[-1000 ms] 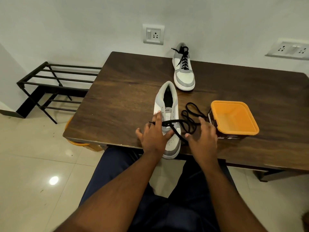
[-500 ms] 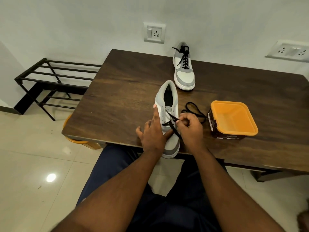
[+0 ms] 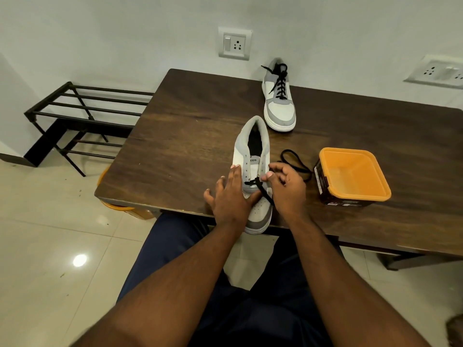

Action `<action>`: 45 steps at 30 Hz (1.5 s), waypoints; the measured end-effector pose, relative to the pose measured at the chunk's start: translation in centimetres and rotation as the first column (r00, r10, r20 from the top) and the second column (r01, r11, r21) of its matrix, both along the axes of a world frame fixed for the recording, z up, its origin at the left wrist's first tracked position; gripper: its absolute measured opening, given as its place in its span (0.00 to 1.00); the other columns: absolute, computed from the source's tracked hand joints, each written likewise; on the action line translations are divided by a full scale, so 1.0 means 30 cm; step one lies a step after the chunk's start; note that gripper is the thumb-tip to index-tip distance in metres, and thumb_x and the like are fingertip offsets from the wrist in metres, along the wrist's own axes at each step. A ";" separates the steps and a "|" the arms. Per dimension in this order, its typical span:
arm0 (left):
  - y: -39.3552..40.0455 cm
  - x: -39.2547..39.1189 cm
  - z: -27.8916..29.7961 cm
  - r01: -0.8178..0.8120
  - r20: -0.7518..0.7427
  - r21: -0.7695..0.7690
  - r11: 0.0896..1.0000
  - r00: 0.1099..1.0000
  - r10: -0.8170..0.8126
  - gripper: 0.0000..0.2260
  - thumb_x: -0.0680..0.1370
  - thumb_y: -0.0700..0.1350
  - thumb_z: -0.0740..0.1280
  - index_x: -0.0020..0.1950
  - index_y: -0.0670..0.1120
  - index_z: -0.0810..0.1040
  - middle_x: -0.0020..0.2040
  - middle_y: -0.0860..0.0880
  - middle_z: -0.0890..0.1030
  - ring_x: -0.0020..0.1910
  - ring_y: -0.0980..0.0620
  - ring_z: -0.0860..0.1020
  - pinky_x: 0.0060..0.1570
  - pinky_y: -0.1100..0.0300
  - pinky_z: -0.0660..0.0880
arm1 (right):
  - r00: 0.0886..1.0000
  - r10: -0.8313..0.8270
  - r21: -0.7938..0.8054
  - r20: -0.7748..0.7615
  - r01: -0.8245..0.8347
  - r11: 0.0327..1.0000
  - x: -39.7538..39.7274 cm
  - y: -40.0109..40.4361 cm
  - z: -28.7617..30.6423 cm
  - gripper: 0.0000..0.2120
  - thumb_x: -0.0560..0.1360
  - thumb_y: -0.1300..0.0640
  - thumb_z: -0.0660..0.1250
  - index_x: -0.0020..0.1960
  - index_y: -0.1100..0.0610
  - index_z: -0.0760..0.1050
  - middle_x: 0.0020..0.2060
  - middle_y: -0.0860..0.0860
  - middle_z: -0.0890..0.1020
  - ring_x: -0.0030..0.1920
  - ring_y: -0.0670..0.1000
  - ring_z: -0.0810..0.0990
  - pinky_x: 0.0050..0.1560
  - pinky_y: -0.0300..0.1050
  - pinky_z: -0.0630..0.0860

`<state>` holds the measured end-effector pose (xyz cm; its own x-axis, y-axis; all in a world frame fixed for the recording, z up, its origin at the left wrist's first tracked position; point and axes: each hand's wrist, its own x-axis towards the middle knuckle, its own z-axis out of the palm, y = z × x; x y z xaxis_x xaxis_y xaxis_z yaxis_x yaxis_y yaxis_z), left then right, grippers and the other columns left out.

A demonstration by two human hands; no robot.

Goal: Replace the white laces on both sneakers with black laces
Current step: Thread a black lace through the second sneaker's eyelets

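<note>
Since a second ago the right hand (image 3: pixel 288 189) has come in from the loose black cord beside the shoe to the eyelet row, where its thumb and fingers now pinch the black lace (image 3: pixel 260 187) at the lowest eyelets. Flat and with fingers straight, the left hand (image 3: pixel 231 196) presses on the left flank of the near grey-and-white leather sneaker (image 3: pixel 253 156), which stands at the front edge of the dark wooden worktop (image 3: pixel 190 136), toe toward the person. Its upper eyelets are bare, so lacing seems barely begun; the far matching sneaker (image 3: pixel 279 108) by the wall already carries black lacing. Slack lace loops lie just beside the square orange plastic tub (image 3: pixel 350 171). Next comes feeding a tip through the next eyelet, which calls for a steadied shoe and evened ends.
</note>
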<state>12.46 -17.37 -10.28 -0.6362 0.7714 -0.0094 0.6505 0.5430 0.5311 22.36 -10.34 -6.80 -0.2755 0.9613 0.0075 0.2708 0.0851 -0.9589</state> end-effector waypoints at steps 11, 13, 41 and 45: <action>0.000 -0.006 -0.007 -0.004 0.045 0.025 1.000 0.999 0.003 0.36 0.75 0.67 0.62 0.79 0.56 0.55 0.78 0.58 0.60 0.76 0.49 0.59 0.70 0.39 0.50 | 0.968 0.041 0.101 0.248 -0.068 0.993 -0.055 0.017 0.020 0.05 0.74 0.61 0.69 0.46 0.55 0.83 0.39 0.46 0.83 0.42 0.43 0.81 0.45 0.37 0.78; 0.002 -0.012 -0.013 -0.014 0.066 0.039 0.999 0.998 0.011 0.36 0.75 0.68 0.62 0.78 0.57 0.56 0.77 0.58 0.63 0.75 0.49 0.60 0.70 0.39 0.50 | 0.936 0.043 0.148 0.349 -0.101 0.984 -0.075 0.016 0.030 0.06 0.75 0.61 0.67 0.45 0.55 0.82 0.39 0.48 0.82 0.41 0.44 0.79 0.42 0.35 0.75; 0.025 -0.031 -0.056 -0.157 0.340 0.358 0.920 0.940 0.028 0.07 0.83 0.51 0.57 0.57 0.54 0.73 0.54 0.53 0.80 0.58 0.53 0.75 0.65 0.43 0.60 | 0.998 0.051 -0.436 -0.042 -0.064 0.897 -0.132 0.028 0.021 0.06 0.75 0.67 0.68 0.40 0.61 0.81 0.38 0.54 0.84 0.39 0.51 0.82 0.47 0.46 0.81; 0.047 -0.072 -0.081 -0.235 0.524 0.436 0.869 0.851 -0.033 0.06 0.75 0.61 0.62 0.46 0.62 0.73 0.47 0.55 0.82 0.54 0.49 0.80 0.59 0.35 0.71 | 0.989 0.149 -0.423 0.017 -0.128 0.897 -0.111 0.044 0.003 0.07 0.77 0.60 0.67 0.43 0.57 0.83 0.43 0.54 0.85 0.48 0.54 0.83 0.54 0.51 0.80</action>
<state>10.29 -15.98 -12.69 -0.7181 0.6959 -0.0043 0.1764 0.1879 0.9662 19.03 -9.03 -6.70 -0.3964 0.8241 -0.4047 0.3318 -0.2824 -0.9001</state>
